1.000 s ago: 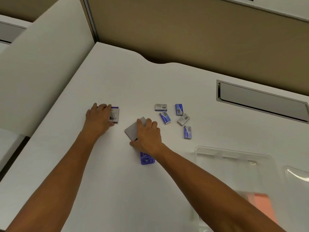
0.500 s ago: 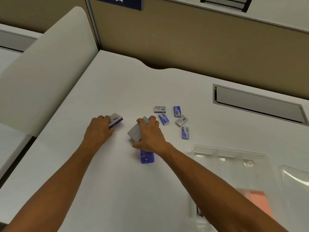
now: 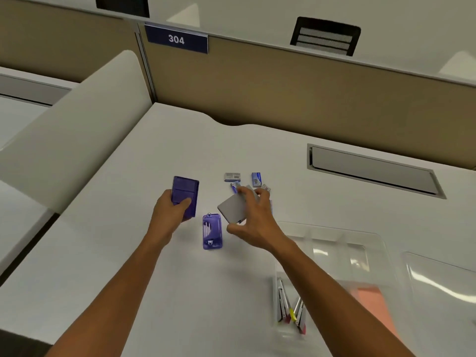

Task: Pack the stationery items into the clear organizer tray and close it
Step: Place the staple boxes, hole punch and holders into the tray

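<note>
My left hand point(image 3: 171, 211) grips a flat purple box point(image 3: 185, 194), lifted off the white desk point(image 3: 128, 266). My right hand point(image 3: 253, 217) holds a flat grey box point(image 3: 233, 208) tilted above the desk. Between the hands a translucent purple case point(image 3: 212, 233) lies flat. Several small blue and grey staple boxes point(image 3: 233, 177) sit just beyond my right hand, some hidden behind it. The clear organizer tray point(image 3: 334, 253) lies at the right, with markers point(image 3: 292, 309) in its near left compartment and a pink pad point(image 3: 373, 302) in another.
A clear lid point(image 3: 443, 282) lies to the right of the tray. A grey cable hatch point(image 3: 373, 171) is set into the desk at the back right. A white curved divider point(image 3: 69, 135) bounds the left side and a tan partition point(image 3: 283, 94) the back.
Both hands have lifted their boxes off the desk: the left one raised the purple box, the right one raised the grey box, uncovering the purple case. The camera has tilted upward.
</note>
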Available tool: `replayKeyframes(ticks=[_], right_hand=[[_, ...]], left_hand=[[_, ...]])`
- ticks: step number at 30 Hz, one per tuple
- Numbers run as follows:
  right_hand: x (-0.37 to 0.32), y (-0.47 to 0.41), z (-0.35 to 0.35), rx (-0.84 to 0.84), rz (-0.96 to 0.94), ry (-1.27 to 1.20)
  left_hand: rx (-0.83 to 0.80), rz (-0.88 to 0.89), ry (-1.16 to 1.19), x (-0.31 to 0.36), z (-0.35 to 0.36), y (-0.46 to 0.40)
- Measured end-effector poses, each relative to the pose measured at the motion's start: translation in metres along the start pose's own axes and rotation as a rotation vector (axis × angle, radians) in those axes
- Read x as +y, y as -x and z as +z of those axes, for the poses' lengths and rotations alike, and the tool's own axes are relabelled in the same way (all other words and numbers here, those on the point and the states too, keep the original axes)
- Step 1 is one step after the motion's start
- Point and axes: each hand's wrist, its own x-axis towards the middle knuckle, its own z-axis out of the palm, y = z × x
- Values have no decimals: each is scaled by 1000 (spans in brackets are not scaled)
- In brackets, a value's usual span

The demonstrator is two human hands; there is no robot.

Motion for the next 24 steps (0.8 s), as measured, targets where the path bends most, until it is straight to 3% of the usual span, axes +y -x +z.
replayKeyframes(ticks=[8,13,24], right_hand=[[37,45,-43,50,54,-41],[68,70,-69,114,81,-117],[138,124,-102,250,306,-315]], left_hand=[[-164,-2,1,17,79,57],[-236,115,-148,23,127,85],[-456,413,-825,18,200,119]])
